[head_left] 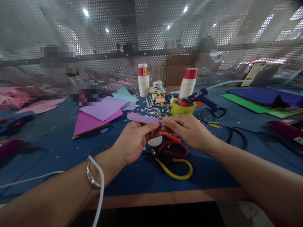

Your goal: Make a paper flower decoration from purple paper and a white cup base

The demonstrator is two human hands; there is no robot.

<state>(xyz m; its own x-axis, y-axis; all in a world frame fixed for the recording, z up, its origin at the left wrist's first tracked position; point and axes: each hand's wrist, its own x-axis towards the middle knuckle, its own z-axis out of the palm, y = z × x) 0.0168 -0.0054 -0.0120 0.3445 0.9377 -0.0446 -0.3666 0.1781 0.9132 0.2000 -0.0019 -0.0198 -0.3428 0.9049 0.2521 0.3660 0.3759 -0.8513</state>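
Observation:
Between my two hands is a narrow strip of purple paper (142,118), held level above the table. My left hand (133,138) pinches it near its middle, thumb on top, and the rounded left end sticks out past the fingers. At the strip's right end, my right hand (183,129) grips with thumb and fingertips. Below the hands lie scissors (175,176) with one red and one yellow handle; my left hand hides part of the blades. A white round disc (155,141) shows just under the fingers.
Colored paper sheets (104,107) lie at left, more sheets (255,97) at right. Two stacks of paper cups (143,85) stand behind paper scraps. A blue glue gun (205,99) rests by a yellow tape roll (183,108); its black cord (232,128) crosses the right side. A white cable (100,189) passes my left wrist.

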